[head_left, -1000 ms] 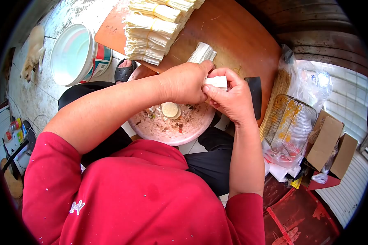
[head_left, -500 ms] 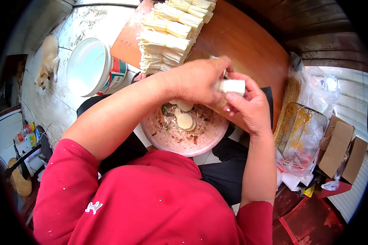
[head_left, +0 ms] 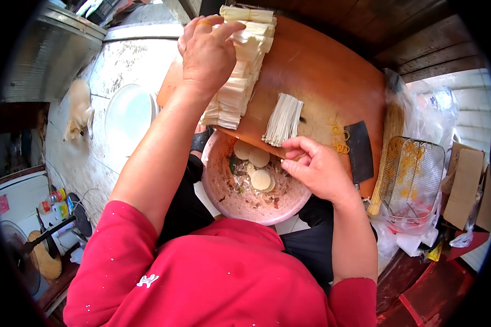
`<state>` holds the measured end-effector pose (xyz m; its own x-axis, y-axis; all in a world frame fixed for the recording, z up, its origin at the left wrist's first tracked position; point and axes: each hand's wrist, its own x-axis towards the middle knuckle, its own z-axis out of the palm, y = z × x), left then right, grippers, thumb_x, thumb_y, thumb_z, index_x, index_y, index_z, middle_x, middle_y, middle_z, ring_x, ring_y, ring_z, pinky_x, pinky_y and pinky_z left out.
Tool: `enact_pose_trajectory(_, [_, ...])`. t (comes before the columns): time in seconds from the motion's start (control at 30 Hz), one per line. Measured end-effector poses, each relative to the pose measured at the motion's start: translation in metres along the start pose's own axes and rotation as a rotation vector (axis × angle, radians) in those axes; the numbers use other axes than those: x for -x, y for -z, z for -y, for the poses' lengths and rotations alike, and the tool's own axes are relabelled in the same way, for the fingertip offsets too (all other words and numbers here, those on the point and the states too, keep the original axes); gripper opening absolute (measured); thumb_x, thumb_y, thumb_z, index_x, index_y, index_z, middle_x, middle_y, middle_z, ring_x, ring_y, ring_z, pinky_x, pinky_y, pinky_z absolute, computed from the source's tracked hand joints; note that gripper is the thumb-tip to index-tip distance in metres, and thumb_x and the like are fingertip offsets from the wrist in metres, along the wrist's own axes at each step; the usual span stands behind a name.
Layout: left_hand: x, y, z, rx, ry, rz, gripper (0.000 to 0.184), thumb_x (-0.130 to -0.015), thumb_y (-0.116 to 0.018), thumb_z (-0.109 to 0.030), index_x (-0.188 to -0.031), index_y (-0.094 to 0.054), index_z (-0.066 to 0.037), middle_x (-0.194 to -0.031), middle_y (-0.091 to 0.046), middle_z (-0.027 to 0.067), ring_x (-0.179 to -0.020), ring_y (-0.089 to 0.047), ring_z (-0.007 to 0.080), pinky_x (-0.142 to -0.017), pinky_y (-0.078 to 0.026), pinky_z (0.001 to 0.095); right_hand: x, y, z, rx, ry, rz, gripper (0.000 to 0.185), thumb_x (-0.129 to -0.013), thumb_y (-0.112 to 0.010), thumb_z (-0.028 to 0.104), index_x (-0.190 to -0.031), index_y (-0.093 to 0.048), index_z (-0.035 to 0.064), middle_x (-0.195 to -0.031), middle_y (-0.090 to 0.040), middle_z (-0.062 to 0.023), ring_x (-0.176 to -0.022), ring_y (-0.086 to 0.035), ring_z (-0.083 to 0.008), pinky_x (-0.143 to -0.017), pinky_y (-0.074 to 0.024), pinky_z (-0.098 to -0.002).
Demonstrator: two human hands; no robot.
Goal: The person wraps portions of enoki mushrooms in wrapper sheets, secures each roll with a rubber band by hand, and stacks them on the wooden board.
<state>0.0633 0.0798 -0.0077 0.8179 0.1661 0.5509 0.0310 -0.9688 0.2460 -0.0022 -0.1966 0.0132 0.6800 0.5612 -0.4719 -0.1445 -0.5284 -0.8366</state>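
So the hands have split up since the earlier frame: they were together around a white piece, and now the left hand is over the stack at the top of the frame, slightly left of the middle, while the right hand is by the table edge near the centre. Left thumb is well out from its fingers, but the underside is hidden, so I can't tell if it's gripping anything. Right thumb and forefinger stand apart in a loose curve, nothing visible pinched between them, just beside a loose bunch lying mid-frame. I'd guess the bunch sits at the edge so it's easy to grab, and the bands and knife, right of centre, are likely there for the right hand's reach. The tub is below the table edge, lower middle, probably to catch scraps. As for materials: the stack is cream, layered and stringy at the ends; the bunch is thin, pale stalks fanned a bit, with tiny knobs at the near end. Bands are thin yellow loops, the knife blade is dark, broad and flat, the table smooth orange-brown. Round, pale discs lie among dark, wet-looking bits in the pinkish tub.
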Motion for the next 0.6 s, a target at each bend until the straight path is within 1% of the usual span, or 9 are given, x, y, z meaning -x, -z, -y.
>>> enact_pose_trajectory(0.1, [-0.003, -0.007, 0.002, -0.033, 0.033, 0.053, 0.037, -0.08, -0.063, -0.011, -0.115, -0.066, -0.026, -0.123, -0.058, 0.0074, -0.12, -0.047, 0.0317, -0.1, -0.039, 0.0439, 0.004, 0.0, -0.004, 0.038, 0.006, -0.012, 0.037, -0.08, -0.07, 0.018, -0.113, -0.062, 0.003, -0.091, -0.068, -0.0112, -0.071, -0.064, -0.0146, -0.07, -0.0517, -0.0284])
enact_pose_trajectory(0.2, [0.0, -0.009, -0.004, 0.008, 0.115, 0.225, 0.04, -0.082, -0.06, -0.014, -0.121, -0.063, -0.021, -0.125, -0.056, 0.0087, -0.125, -0.043, 0.031, -0.103, -0.032, 0.0498, 0.005, -0.003, -0.005, 0.083, 0.039, -0.016, 0.036, -0.08, -0.069, 0.02, -0.111, -0.063, 0.0036, -0.091, -0.068, -0.014, -0.078, -0.066, -0.0229, -0.074, -0.0523, -0.0328])
enact_pose_trajectory(0.27, [0.002, -0.01, -0.011, 0.03, 0.097, 0.189, 0.038, -0.081, -0.061, -0.013, -0.119, -0.064, -0.02, -0.124, -0.057, 0.0082, -0.125, -0.042, 0.0308, -0.103, -0.032, 0.0496, 0.006, -0.001, -0.008, 0.129, 0.073, -0.012, 0.035, -0.08, -0.068, 0.02, -0.11, -0.063, 0.0037, -0.091, -0.069, -0.0149, -0.082, -0.067, -0.0258, -0.075, -0.0524, -0.0343])
enact_pose_trajectory(0.33, [0.002, -0.006, -0.019, 0.051, 0.083, 0.154, 0.036, -0.081, -0.061, -0.013, -0.117, -0.065, -0.018, -0.123, -0.057, 0.0077, -0.125, -0.042, 0.0305, -0.103, -0.033, 0.0494, 0.003, 0.001, -0.012, 0.139, 0.127, -0.001, 0.035, -0.082, -0.069, 0.015, -0.113, -0.061, 0.0013, -0.089, -0.065, -0.0068, -0.068, -0.058, -0.0092, -0.066, -0.0495, -0.0249])
enact_pose_trajectory(0.4, [0.002, 0.001, -0.026, 0.131, -0.069, 0.048, 0.032, -0.081, -0.064, -0.01, -0.113, -0.065, -0.013, -0.115, -0.062, 0.0109, -0.112, -0.054, 0.0298, -0.096, -0.045, 0.0402, -0.001, 0.002, -0.016, 0.154, 0.071, -0.04, 0.035, -0.082, -0.069, 0.014, -0.113, -0.062, 0.001, -0.089, -0.066, -0.0072, -0.07, -0.059, -0.0095, -0.067, -0.0499, -0.0255])
enact_pose_trajectory(0.43, [0.005, 0.003, -0.031, 0.135, -0.065, 0.054, 0.032, -0.081, -0.064, -0.01, -0.113, -0.065, -0.013, -0.115, -0.062, 0.0109, -0.112, -0.054, 0.0298, -0.096, -0.045, 0.0402, -0.003, 0.003, -0.017, 0.17, 0.02, -0.076, 0.034, -0.082, -0.069, 0.014, -0.113, -0.062, 0.0006, -0.089, -0.067, -0.0076, -0.072, -0.061, -0.0098, -0.068, -0.0503, -0.0261])
enact_pose_trajectory(0.47, [0.008, 0.005, -0.037, 0.367, -0.05, 0.159, 0.03, -0.08, -0.064, -0.009, -0.111, -0.065, -0.011, -0.11, -0.063, 0.0114, -0.104, -0.058, 0.0287, -0.091, -0.047, 0.0392, -0.007, 0.004, -0.019, 0.134, -0.02, -0.118, 0.036, -0.078, -0.066, 0.023, -0.108, -0.064, 0.0036, -0.093, -0.069, -0.0168, -0.087, -0.067, -0.0296, -0.079, -0.052, -0.0375])
enact_pose_trajectory(0.57, [0.034, 0.001, -0.063, 0.753, 0.016, 0.485, 0.034, -0.079, -0.064, -0.009, -0.113, -0.062, -0.008, -0.099, -0.066, 0.0129, -0.086, -0.065, 0.0286, -0.08, -0.053, 0.0367, -0.025, 0.005, -0.024, 0.266, -0.034, -0.269, 0.039, -0.077, -0.064, 0.025, -0.109, -0.064, 0.0016, -0.094, -0.069, -0.0175, -0.089, -0.067, -0.031, -0.081, -0.0515, -0.0384])
enact_pose_trajectory(0.6, [0.045, 0.001, -0.073, 0.673, 0.056, 0.619, 0.039, -0.079, -0.064, -0.011, -0.117, -0.059, -0.006, -0.103, -0.065, 0.0152, -0.091, -0.064, 0.031, -0.083, -0.052, 0.0374, -0.032, 0.004, -0.025, 0.286, -0.063, -0.326, 0.042, -0.077, -0.063, 0.025, -0.111, -0.064, -0.0002, -0.097, -0.069, -0.0184, -0.091, -0.066, -0.0326, -0.083, -0.051, -0.0387])
